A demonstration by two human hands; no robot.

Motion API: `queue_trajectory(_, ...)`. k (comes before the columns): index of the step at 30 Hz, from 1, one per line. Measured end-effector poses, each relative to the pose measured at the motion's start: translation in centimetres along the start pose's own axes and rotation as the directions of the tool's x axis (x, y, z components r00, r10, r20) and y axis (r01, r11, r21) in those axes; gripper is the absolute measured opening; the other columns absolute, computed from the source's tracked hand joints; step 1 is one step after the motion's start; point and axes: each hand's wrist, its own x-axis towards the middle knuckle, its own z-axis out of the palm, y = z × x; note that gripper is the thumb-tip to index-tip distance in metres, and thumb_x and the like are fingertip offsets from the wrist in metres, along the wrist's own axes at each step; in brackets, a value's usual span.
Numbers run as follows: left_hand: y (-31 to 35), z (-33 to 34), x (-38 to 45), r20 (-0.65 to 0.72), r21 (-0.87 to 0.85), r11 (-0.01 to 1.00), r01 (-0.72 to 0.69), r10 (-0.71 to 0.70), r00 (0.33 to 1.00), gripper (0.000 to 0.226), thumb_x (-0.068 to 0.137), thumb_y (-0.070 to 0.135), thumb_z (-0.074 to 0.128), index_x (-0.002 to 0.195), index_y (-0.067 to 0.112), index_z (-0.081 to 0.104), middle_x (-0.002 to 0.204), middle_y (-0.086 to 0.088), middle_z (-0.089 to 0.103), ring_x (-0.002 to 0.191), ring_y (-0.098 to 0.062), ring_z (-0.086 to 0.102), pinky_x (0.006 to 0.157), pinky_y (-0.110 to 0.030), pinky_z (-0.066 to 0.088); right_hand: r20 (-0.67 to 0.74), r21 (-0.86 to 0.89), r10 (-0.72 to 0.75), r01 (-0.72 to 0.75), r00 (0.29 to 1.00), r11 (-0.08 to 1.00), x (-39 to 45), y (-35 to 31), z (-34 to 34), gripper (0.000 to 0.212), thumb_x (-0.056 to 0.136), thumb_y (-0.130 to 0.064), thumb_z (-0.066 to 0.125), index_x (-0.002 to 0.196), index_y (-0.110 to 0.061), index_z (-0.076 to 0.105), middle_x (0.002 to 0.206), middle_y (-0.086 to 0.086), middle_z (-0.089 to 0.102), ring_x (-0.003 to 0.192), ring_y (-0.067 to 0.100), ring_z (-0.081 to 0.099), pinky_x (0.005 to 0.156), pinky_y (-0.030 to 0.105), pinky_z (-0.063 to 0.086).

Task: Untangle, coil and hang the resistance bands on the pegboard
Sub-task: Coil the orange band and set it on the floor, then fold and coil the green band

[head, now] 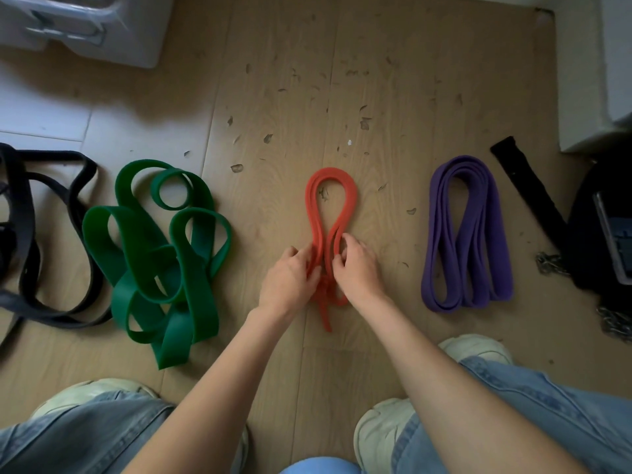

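Note:
A thin orange band (pixel 345 203) lies folded into a long loop on the wooden floor, straight in front of me. My left hand (pixel 290 278) and my right hand (pixel 357 268) both pinch its strands at the narrow middle, and a short tail sticks out below them. To the right, a purple band (pixel 478 234) lies neatly coiled. A wide green band (pixel 147 254) sits in a loose tangle at the left. Further left a black band (pixel 27 234) sprawls tangled and runs off the frame. No pegboard is in view.
A black strap (pixel 526 186) and a dark bag (pixel 602 227) with a metal chain (pixel 552 265) sit at the right. A grey plastic crate (pixel 85 25) stands at the top left, a white furniture corner (pixel 595 131) at the top right. My knees and pale shoes fill the bottom.

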Motion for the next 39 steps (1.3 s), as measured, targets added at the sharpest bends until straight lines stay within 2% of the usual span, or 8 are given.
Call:
queue_trajectory(11,0.0,-1.8,-1.4,-0.097,0.090,0.977,0.193,-0.185,0.978,0.039,0.096,0.029,0.039,0.124,0.003,0.046,0.125,-0.019,0.045,0.114,-0.034,0.042,0.093,-0.039,0.037,0.022,-0.168,0.180,-0.174,0.983,0.970,-0.8,0.0,-2.7,0.036,0.092,-0.014,0.049,0.124,0.001,0.045,0.132,0.018,0.046,0.125,0.033,0.039,0.100,0.037,0.034)
queue_trajectory(17,-2.5,-5.5,-4.9,-0.226,0.076,0.990,0.121,-0.101,0.969,0.038,0.093,0.015,0.042,0.128,0.002,0.045,0.122,-0.019,0.047,0.111,-0.035,0.045,0.094,-0.041,0.036,-0.010,-0.119,-0.107,0.105,0.994,0.987,-3.1,-4.0,-2.3,0.028,0.089,-0.010,0.048,0.115,-0.002,0.052,0.122,0.017,0.050,0.118,0.032,0.044,0.097,0.033,0.031)
queue_trajectory(21,-6.1,-7.7,-7.9,-0.459,0.011,0.981,0.192,-0.165,0.873,0.035,0.087,0.008,0.049,0.121,0.002,0.052,0.114,-0.019,0.051,0.101,-0.035,0.046,0.086,-0.040,0.035,0.234,0.010,-0.200,0.203,0.951,0.979,-3.5,-8.3,1.4,0.033,0.089,-0.012,0.054,0.120,-0.002,0.052,0.123,0.018,0.057,0.117,0.030,0.051,0.093,0.028,0.032)
queue_trajectory(26,-10.7,-9.4,-8.6,-0.554,-0.219,0.935,0.279,-0.355,0.753,0.030,0.084,0.003,0.052,0.113,-0.001,0.054,0.110,-0.019,0.053,0.103,-0.034,0.050,0.091,-0.042,0.038,0.342,0.111,-0.193,0.164,0.920,0.980,-0.6,-13.1,5.7,0.063,0.092,-0.029,0.055,0.145,-0.009,0.027,0.148,0.012,0.035,0.135,0.028,0.033,0.107,0.031,0.027)
queue_trajectory(30,-12.6,-9.7,-8.2,-0.560,-0.293,0.930,0.221,-0.354,0.749,0.029,0.083,0.006,0.055,0.112,0.001,0.055,0.108,-0.014,0.055,0.103,-0.029,0.055,0.091,-0.042,0.043,0.305,0.125,-0.249,0.220,0.919,0.967,1.6,-15.0,6.8,0.054,0.089,-0.014,0.057,0.140,-0.017,0.038,0.141,0.011,0.044,0.129,0.029,0.040,0.106,0.033,0.032)
queue_trajectory(33,-12.5,-10.9,-8.8,-0.557,-0.291,0.947,0.132,-0.280,0.782,0.041,0.082,0.014,0.062,0.119,0.002,0.051,0.113,-0.012,0.054,0.109,-0.026,0.053,0.095,-0.039,0.041,0.195,0.159,-0.363,0.336,0.911,0.928,-0.3,-16.6,4.6,0.045,0.085,-0.010,0.056,0.129,-0.019,0.051,0.125,0.009,0.057,0.109,0.030,0.056,0.087,0.032,0.043)
queue_trajectory(36,-10.8,-14.1,-10.2,-0.552,-0.371,0.927,-0.053,-0.175,0.815,0.076,0.073,0.026,0.076,0.135,0.008,0.037,0.129,-0.008,0.047,0.122,-0.019,0.043,0.105,-0.035,0.036,0.070,0.212,-0.654,0.629,0.753,0.747,-4.3,-20.3,0.1,0.042,0.082,-0.009,0.059,0.122,-0.021,0.057,0.105,0.005,0.054,0.085,0.027,0.063,0.063,0.023,0.050)
queue_trajectory(39,-8.9,-18.3,-12.6,-0.604,-0.476,0.858,-0.193,-0.160,0.781,0.094,0.064,0.025,0.084,0.140,0.013,0.030,0.134,-0.004,0.044,0.121,-0.014,0.042,0.106,-0.030,0.035,-0.056,0.343,-0.729,0.699,0.682,0.627,-9.2,-24.9,-5.9,0.033,0.082,-0.004,0.061,0.113,-0.016,0.063,0.098,0.009,0.049,0.076,0.032,0.064,0.057,0.032,0.058)
